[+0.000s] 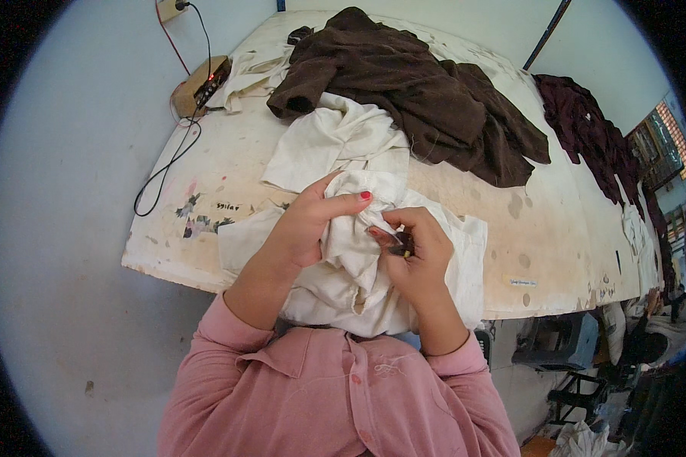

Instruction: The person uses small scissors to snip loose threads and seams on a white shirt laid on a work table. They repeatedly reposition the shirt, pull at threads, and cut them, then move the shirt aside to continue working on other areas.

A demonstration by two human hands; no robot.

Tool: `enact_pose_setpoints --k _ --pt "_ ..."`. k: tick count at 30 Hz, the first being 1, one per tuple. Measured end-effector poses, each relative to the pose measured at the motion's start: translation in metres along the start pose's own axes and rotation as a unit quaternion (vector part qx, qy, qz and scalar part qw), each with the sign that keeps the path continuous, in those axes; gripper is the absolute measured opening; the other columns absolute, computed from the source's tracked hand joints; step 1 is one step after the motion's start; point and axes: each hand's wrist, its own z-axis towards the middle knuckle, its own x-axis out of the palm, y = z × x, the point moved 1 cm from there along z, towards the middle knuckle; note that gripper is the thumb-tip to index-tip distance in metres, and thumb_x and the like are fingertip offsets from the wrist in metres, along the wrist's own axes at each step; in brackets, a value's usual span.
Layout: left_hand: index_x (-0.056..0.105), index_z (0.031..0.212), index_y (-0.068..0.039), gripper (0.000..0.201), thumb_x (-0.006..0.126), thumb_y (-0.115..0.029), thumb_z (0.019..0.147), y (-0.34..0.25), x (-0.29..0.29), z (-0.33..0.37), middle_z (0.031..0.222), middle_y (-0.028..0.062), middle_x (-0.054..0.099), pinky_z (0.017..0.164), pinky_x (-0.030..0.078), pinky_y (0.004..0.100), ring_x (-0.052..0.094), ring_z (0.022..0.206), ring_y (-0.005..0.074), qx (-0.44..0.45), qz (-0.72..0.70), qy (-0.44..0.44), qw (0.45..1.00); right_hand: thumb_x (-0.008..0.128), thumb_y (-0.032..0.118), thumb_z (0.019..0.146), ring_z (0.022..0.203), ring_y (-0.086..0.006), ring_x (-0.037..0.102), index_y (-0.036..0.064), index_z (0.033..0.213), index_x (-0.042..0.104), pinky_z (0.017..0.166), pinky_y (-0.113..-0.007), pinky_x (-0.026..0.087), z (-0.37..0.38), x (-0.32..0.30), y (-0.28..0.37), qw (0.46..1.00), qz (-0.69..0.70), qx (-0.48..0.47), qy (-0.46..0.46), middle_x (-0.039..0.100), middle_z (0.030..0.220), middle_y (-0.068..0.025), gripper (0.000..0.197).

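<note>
A white cloth garment lies bunched over the table's near edge, its upper part lifted between my hands. My left hand is closed on a fold of it, the thumb with a red nail pressing on top. In my right hand is a small pair of thread snips, dark with a metal blade, held close against the cloth. My right fingers partly hide the snips, so whether the blades touch a thread cannot be made out. Just beyond my hands lies more white cloth.
A large dark brown garment is heaped across the back of the stained, pale table. At the back left sits a power strip with a lit red light and a looping black cable. Maroon clothing lies along the right side.
</note>
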Motion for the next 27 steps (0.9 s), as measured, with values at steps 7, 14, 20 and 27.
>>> enact_pose_setpoints --k 7,14,20,27 --pt "0.052 0.124 0.000 0.043 0.070 -0.008 0.085 0.013 -0.001 0.000 0.107 0.0086 0.064 0.078 0.053 0.0300 0.064 0.093 0.0153 0.006 -0.031 -0.015 0.999 0.077 -0.001 0.071 0.066 -0.0108 0.053 0.0019 0.087 0.064 0.056 -0.022 0.042 0.003 -0.012 0.003 0.999 0.030 0.012 -0.028 0.057 0.079 -0.0050 0.021" --pt "0.053 0.120 0.002 0.041 0.072 -0.012 0.086 0.023 0.002 -0.001 0.103 0.0068 0.065 0.079 0.051 0.0248 0.062 0.090 0.0112 0.106 0.046 -0.056 0.992 0.075 0.001 0.067 0.074 -0.0201 0.065 0.0060 0.095 0.070 0.060 -0.027 0.050 0.012 -0.008 0.018 0.997 -0.071 0.006 -0.018 0.062 0.088 -0.0095 0.029" --pt "0.055 0.115 0.002 0.036 0.072 -0.011 0.086 0.024 -0.005 0.000 0.099 0.0056 0.065 0.076 0.051 0.0230 0.062 0.086 0.0091 0.146 0.154 -0.072 0.975 0.072 -0.004 0.075 0.066 -0.0118 0.057 0.0011 0.089 0.066 0.058 -0.022 0.044 0.014 -0.003 0.010 0.998 -0.025 0.052 -0.001 0.059 0.082 -0.0061 0.015" --pt "0.055 0.118 0.002 0.037 0.070 -0.010 0.086 0.023 -0.005 0.001 0.101 0.0063 0.066 0.074 0.052 0.0242 0.063 0.086 0.0105 0.093 0.059 -0.077 0.991 0.064 0.016 0.085 0.059 -0.0104 0.044 0.0004 0.096 0.059 0.057 -0.021 0.039 0.011 -0.024 -0.011 0.747 0.563 0.332 0.118 0.053 0.087 -0.0033 0.019"
